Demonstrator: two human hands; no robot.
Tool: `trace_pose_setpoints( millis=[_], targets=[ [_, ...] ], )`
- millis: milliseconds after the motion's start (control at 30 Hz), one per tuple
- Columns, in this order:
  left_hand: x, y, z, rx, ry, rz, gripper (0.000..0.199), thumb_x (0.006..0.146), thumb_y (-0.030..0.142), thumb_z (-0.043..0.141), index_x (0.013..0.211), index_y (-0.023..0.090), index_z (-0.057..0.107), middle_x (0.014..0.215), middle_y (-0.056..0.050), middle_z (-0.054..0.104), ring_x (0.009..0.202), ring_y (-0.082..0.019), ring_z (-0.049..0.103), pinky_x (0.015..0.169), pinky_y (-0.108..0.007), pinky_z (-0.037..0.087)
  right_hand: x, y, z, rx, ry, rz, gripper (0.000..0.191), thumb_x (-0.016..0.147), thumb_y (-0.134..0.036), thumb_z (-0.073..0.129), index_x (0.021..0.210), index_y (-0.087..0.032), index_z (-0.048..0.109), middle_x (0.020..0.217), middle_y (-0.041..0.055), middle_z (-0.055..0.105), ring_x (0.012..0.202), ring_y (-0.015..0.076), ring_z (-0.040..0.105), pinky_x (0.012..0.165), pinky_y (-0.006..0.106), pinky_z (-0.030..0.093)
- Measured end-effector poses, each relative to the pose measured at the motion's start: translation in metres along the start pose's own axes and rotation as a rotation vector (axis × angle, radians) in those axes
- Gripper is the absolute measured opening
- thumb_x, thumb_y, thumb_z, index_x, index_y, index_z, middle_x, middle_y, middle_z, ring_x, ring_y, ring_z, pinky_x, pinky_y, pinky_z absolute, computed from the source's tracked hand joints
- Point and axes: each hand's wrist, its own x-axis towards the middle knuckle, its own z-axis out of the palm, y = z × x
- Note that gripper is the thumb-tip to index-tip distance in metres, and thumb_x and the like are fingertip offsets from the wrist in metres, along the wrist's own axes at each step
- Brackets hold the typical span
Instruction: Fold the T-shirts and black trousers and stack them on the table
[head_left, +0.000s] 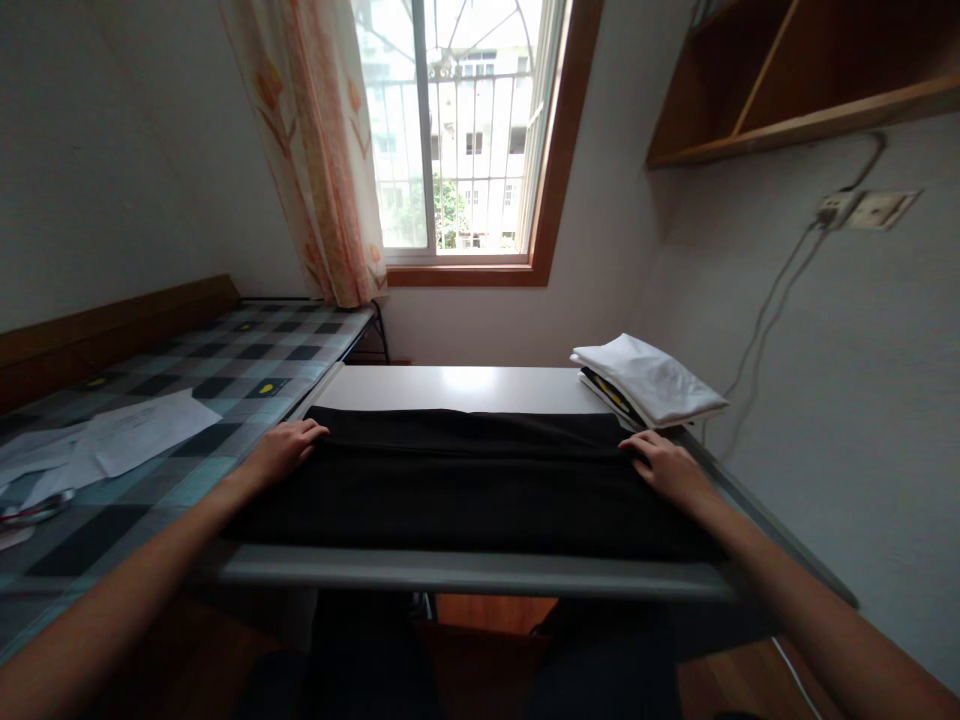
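A wide strip of black cloth (465, 500) lies folded lengthwise across the near part of the white table (450, 385); its exact kind of garment does not show. My left hand (289, 447) is closed on the cloth's far left corner, fingers curled over the edge. At the opposite end, my right hand (664, 462) grips the far right corner between thumb and fingers. A raised crease runs along the cloth between the two hands. Just beyond my right hand sits a stack of folded clothes with a white one (649, 380) on top.
On the left, a bed with a checked cover (262, 400) adjoins the table and holds loose papers (127, 440). A curtain (322, 150) hangs beside the window. Cables (772, 290) run down the right wall below a wooden shelf (810, 120).
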Motion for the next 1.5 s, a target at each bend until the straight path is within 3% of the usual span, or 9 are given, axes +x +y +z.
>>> trace_pose_setpoints(
  millis=[133,300,433,667,800,933,1133,1300,1500],
  targets=[
    [-0.020,-0.016,0.004,-0.038,0.149,-0.279,0.043,0.082,0.040,0.050,0.118,0.017,0.058,0.118,-0.014,0.061,0.102,-0.030,0.062,0.086,-0.038,0.049,-0.014,0.019,0.000,0.196,0.017,0.299,0.039,0.079,-0.038,0.053,0.108,-0.016,0.064,0.095,0.0112,0.069,0.079,0.0240,0.067,0.069,0.033,0.051],
    [-0.027,-0.033,0.004,-0.289,0.004,-0.494,0.042,0.071,0.054,0.055,0.087,0.017,0.065,0.091,-0.011,0.070,0.086,-0.028,0.067,0.076,-0.033,0.052,-0.032,0.026,-0.009,0.300,-0.142,0.501,0.036,0.073,-0.052,0.055,0.072,-0.019,0.068,0.071,0.0096,0.071,0.070,0.0277,0.067,0.062,0.035,0.049],
    [-0.026,-0.038,-0.004,-0.408,-0.084,-0.551,0.050,0.060,0.059,0.060,0.086,0.016,0.068,0.086,-0.011,0.072,0.083,-0.030,0.068,0.071,-0.035,0.053,-0.040,0.022,-0.016,0.368,-0.213,0.544,0.041,0.071,-0.058,0.054,0.065,-0.019,0.067,0.071,0.0103,0.071,0.071,0.0289,0.067,0.061,0.035,0.049],
    [-0.022,-0.017,-0.006,-0.354,-0.006,-0.168,0.054,0.072,0.059,0.053,0.104,0.018,0.068,0.113,-0.012,0.064,0.105,-0.028,0.060,0.096,-0.039,0.045,-0.035,0.020,-0.002,0.286,0.025,0.414,0.053,0.069,-0.063,0.056,0.093,-0.017,0.068,0.091,0.0150,0.068,0.078,0.0294,0.065,0.073,0.041,0.052],
    [-0.013,-0.007,0.000,-0.265,-0.054,-0.099,0.051,0.075,0.055,0.057,0.110,0.020,0.067,0.111,-0.010,0.060,0.105,-0.028,0.056,0.097,-0.041,0.042,-0.025,0.013,0.010,0.309,-0.032,0.248,0.056,0.073,-0.065,0.049,0.093,-0.017,0.071,0.097,0.0151,0.067,0.087,0.0304,0.065,0.085,0.044,0.050],
    [-0.012,0.003,-0.002,-0.246,0.066,-0.050,0.044,0.076,0.054,0.062,0.104,0.021,0.066,0.104,-0.008,0.057,0.101,-0.025,0.055,0.093,-0.039,0.043,-0.021,0.012,0.017,0.260,-0.041,0.205,0.058,0.072,-0.067,0.048,0.091,-0.018,0.073,0.096,0.0150,0.065,0.093,0.0324,0.063,0.092,0.047,0.047],
    [-0.011,0.039,-0.002,-0.408,-0.060,0.213,0.030,0.089,0.045,0.052,0.099,0.021,0.066,0.099,-0.006,0.060,0.092,-0.020,0.059,0.087,-0.033,0.047,-0.021,0.017,0.020,0.257,-0.043,0.174,0.058,0.072,-0.070,0.047,0.088,-0.021,0.072,0.094,0.0131,0.065,0.090,0.0313,0.063,0.090,0.048,0.047],
    [-0.001,0.055,0.013,-0.297,0.062,0.216,0.030,0.089,0.041,0.053,0.107,0.021,0.064,0.104,-0.007,0.059,0.098,-0.021,0.057,0.091,-0.035,0.044,-0.022,0.014,0.019,0.254,-0.029,0.164,0.057,0.073,-0.070,0.046,0.088,-0.021,0.071,0.094,0.0126,0.065,0.092,0.0306,0.063,0.092,0.048,0.045],
    [0.007,0.059,0.010,-0.076,0.067,0.065,0.034,0.089,0.047,0.050,0.099,0.018,0.066,0.098,-0.009,0.060,0.091,-0.023,0.056,0.085,-0.037,0.043,-0.021,0.011,0.015,0.277,-0.030,0.163,0.058,0.071,-0.073,0.046,0.084,-0.022,0.070,0.092,0.0122,0.068,0.092,0.0314,0.063,0.090,0.048,0.045]
  ],
)
